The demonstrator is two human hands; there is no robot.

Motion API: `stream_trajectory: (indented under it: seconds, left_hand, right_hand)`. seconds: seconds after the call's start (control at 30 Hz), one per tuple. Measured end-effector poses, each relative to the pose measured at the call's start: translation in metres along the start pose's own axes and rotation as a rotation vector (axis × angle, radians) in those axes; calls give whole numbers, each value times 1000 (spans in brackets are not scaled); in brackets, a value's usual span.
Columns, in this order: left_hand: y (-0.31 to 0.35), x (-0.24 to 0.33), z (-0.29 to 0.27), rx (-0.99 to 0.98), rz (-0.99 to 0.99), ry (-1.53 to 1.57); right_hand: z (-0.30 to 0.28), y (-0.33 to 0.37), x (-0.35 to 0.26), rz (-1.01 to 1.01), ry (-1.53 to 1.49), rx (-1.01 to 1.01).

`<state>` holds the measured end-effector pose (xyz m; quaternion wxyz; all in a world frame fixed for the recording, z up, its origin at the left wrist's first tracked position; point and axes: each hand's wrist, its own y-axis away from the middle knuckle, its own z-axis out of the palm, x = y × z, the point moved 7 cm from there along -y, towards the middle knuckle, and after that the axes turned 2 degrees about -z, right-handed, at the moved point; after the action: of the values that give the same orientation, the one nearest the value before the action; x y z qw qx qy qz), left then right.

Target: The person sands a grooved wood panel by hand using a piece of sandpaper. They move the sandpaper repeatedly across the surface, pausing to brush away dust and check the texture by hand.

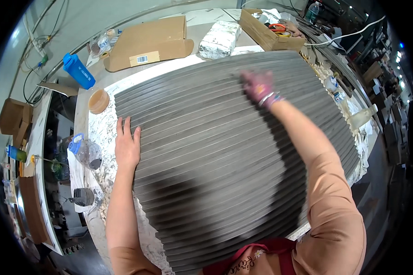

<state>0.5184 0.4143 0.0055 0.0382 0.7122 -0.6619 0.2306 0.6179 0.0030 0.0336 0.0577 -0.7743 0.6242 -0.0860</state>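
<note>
Atop a white-covered table (106,133) lies a large grey ribbed panel (202,128), a bare left hand (127,146) at its edge, fingers slightly spread; the pink-gloved right hand's (259,88) fingers are too blurred to tell; uneven pushing could skid it.

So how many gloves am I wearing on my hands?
1: a pinkish glove on your right hand, over the grey ribbed panel. Your left hand, at the panel's left edge, is bare.

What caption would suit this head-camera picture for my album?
Pink-gloved right hand blurred over a ribbed grey panel, bare left hand at its left edge.
</note>
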Motion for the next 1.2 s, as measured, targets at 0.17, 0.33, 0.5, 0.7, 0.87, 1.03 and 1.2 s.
stream_trajectory:
  seconds: [0.17, 0.33, 0.5, 0.7, 0.87, 1.03, 1.2]
  left_hand:
    - [1, -1, -1, -1, -29, -13]
    - [0, 4, 2, -8, -7, 8]
    - [3, -2, -2, -1, -38, -11]
    - [1, -1, -2, 21, -5, -39]
    - [1, -6, -3, 29, 1, -22]
    - [0, -6, 1, 23, 1, -10]
    - [1, -2, 0, 53, 6, 28]
  right_hand:
    - [-17, 2, 9, 7, 53, 148]
    - [9, -2, 107, 215, 160, -75]
    - [-34, 12, 63, -118, 129, 312]
    - [-9, 6, 106, 251, 131, -107]
    - [-45, 31, -104, -368, -119, 388]
    - [9, 23, -200, -193, -769, -85]
    - [-4, 19, -12, -26, 93, 185]
